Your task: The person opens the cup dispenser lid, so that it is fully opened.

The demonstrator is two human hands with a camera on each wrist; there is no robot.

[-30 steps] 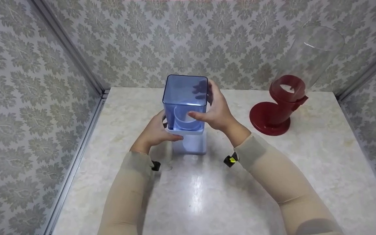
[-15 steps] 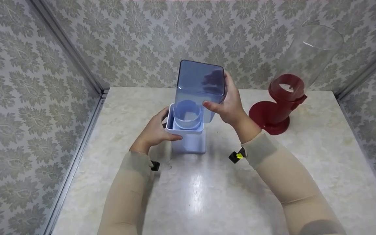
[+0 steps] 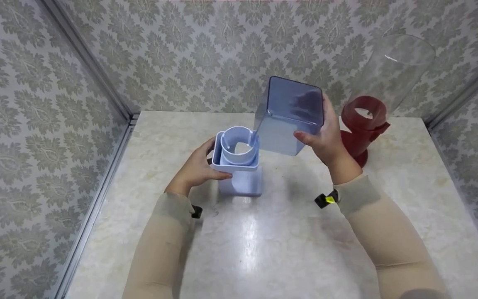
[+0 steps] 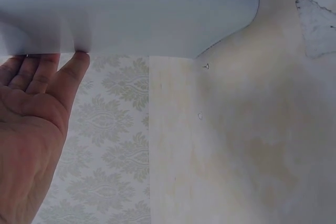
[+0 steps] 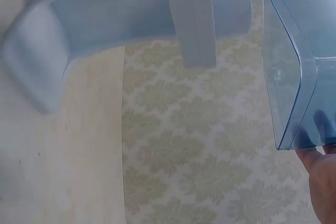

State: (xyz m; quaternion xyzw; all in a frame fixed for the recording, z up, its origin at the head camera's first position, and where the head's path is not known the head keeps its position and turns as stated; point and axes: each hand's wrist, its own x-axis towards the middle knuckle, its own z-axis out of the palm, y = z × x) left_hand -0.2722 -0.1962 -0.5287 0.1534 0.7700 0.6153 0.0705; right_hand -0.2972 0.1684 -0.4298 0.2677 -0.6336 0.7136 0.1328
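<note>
A light blue dispenser base (image 3: 241,182) stands upright on the table, a round collar (image 3: 228,150) rising from its square rim. My left hand (image 3: 197,166) grips it just below the rim from the left, thumb across the front. In the left wrist view, that hand's fingertips (image 4: 80,59) lie against the smooth wall. My right hand (image 3: 328,133) holds a see-through blue square container (image 3: 282,135), thumb on the near side and fingers on the right. The container is tilted in the air, right of the collar. In the right wrist view, its open end (image 5: 283,72) faces the base.
To the right, a red dispenser stand (image 3: 357,145) bears a clear cylinder (image 3: 401,70) that leans right; my right hand partly covers the stand's round foot. Patterned walls (image 3: 181,54) close off the back and sides. The pale table (image 3: 147,249) runs under both forearms.
The blue container has come up off the base and moved right in my right hand, tilting and baring the round collar. My left hand keeps its place on the base.
</note>
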